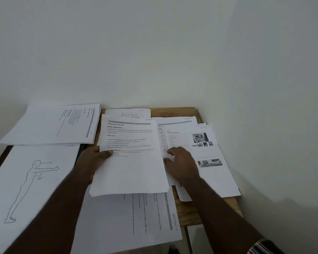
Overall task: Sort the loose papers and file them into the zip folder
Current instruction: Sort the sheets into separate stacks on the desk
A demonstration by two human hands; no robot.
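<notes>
Left hand [92,158] holds a white printed sheet with the heading about a sticky roller [128,158] at its left edge, the thumb lying on top of the text and the other fingers hidden under the paper. This sheet lies over the middle of the small wooden worktop [173,111], lifted a little, and it may be more than one page; I cannot tell.

Right hand [182,162] rests with relaxed, slightly bent fingers on the fanned pile of white sheets with small photographs [215,162] at the right side, and it grips nothing that I can see.

More loose papers lie around: a white sheet with a line drawing of a standing figure [31,180] at the left, a turned stack of printed pages [53,123] at the far left corner, and a large sideways page marked with a handwritten section label [136,217] near the front edge. A dark edge shows under the drawing sheet, maybe the zip folder, but this is not sure.

Such paper is very light, thin and floppy, and it slides easily on other sheets. I think it is best to pinch it at an edge and support it from below, so it does not bend or crease
</notes>
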